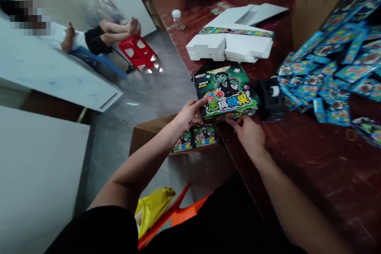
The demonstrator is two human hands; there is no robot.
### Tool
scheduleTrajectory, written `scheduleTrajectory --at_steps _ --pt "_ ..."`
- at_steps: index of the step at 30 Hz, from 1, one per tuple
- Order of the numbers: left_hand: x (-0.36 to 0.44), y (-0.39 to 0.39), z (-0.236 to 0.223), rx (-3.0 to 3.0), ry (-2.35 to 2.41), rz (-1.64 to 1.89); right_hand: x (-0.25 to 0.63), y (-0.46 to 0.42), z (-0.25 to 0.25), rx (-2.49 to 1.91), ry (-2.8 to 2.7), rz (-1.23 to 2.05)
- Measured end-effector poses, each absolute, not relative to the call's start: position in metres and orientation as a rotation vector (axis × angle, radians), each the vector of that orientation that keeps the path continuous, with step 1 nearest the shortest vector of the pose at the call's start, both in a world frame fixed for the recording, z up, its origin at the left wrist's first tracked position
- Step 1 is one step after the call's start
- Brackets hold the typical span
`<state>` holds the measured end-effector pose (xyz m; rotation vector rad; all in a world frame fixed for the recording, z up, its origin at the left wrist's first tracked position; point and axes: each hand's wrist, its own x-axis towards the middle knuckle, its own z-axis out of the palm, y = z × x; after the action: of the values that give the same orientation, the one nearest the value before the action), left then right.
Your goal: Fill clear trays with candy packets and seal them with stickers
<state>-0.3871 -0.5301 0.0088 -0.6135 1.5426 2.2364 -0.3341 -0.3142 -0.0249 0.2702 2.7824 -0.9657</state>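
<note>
Grey floor (127, 105) borders the left side of a dark red table (312, 158); at the far left a person (79, 39) sits with legs up on a red stool (132, 43). At the table's left edge, a green box (228, 87) lies printed face up between both hands.

The left hand (188, 115) grips the near left corner: thumb pressed on the top, fingers curled against the side. The right hand (250, 134) is at the near lower edge, one digit extended to it and the rest bent. From where I stand, I cannot tell whether these digits pinch the cardboard or merely touch it, nor whether the box rests fully on the table.

For good handling, steady the corner with the left hand, apply light thumb pressure to avoid denting the top, and square the near edge with the right. Support the underside before passing the table edge.

Clearance: a cardboard carton (153, 130) with matching boxes (204, 137) stands below that edge; its rim could snag. A black tape dispenser (266, 108) stands just right of the box, blue sachets (324, 83) beyond it; stacked white card (206, 45) limits the far side. Bare tabletop at near right gives elbow room.
</note>
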Motion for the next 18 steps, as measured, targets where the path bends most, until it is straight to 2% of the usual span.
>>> scheduleTrajectory --at_steps 4,10,13,18 --pt "-0.359 -0.602 0.042 -0.69 1.646 2.008 -0.304 -0.328 -0.011 -0.042 2.925 -0.815" --pt "-0.316 -0.777 0.08 -1.07 1.93 1.603 -0.301 -0.35 -0.025 -0.522 2.955 -0.858" --pt "-0.301 -0.827 0.057 -1.222 2.056 1.27 -0.314 -0.36 -0.04 -0.557 2.971 -0.804" --pt "-0.306 -0.853 -0.033 -1.249 2.198 0.953 -0.322 -0.366 -0.051 -0.495 2.984 -0.824"
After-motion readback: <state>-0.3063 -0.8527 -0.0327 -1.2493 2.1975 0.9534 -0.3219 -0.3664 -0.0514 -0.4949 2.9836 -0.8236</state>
